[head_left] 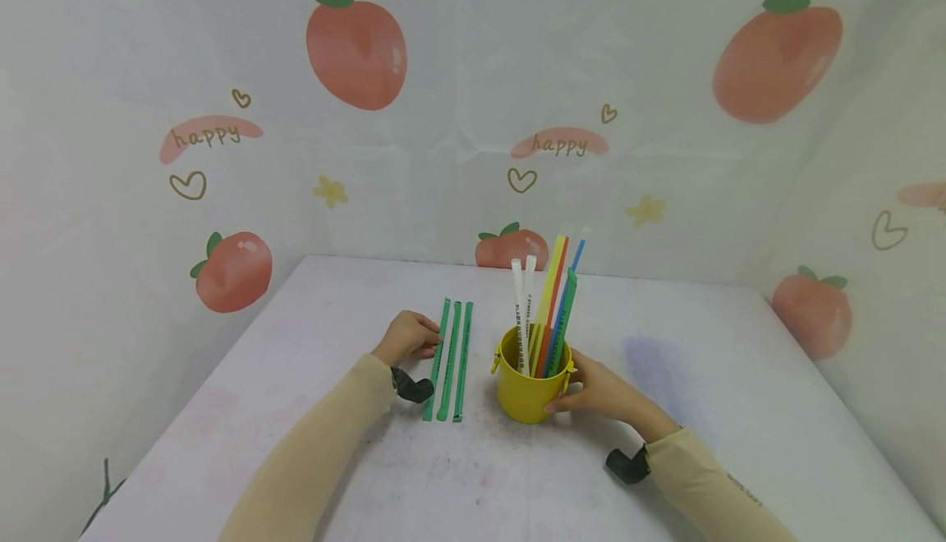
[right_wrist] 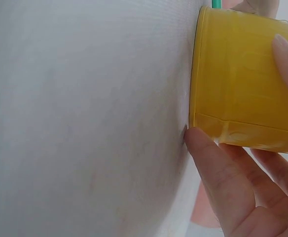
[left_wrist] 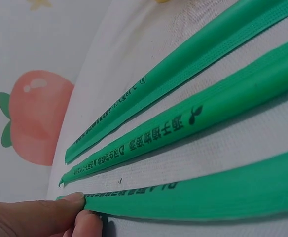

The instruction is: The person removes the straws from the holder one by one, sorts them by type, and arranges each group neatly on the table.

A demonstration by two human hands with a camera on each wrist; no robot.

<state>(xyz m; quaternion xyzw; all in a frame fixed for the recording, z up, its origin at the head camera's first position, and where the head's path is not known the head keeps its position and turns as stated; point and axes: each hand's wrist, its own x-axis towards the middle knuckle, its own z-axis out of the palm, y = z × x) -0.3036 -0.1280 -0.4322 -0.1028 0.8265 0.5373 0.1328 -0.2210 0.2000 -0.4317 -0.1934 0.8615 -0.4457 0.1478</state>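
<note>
Three green-wrapped straws lie side by side on the table, the middle one [head_left: 447,361] and the right one [head_left: 463,361] untouched. My left hand [head_left: 405,337] pinches the leftmost green-wrapped straw [left_wrist: 193,200] near its far end, between thumb and finger. To the right stands a small yellow bucket [head_left: 521,398], upright on the table. Around its right side curls my right hand [head_left: 602,390], with the thumb on the near wall [right_wrist: 247,74] and fingers behind. Out of the bucket rise white-wrapped straws [head_left: 518,304], a green-wrapped straw [head_left: 566,304], and yellow, red and blue straws.
The white table [head_left: 517,484] extends on all sides of the bucket, with a bluish stain [head_left: 654,374] to the right. Behind it hangs a pale curtain [head_left: 458,74] printed with peaches, hearts and flowers.
</note>
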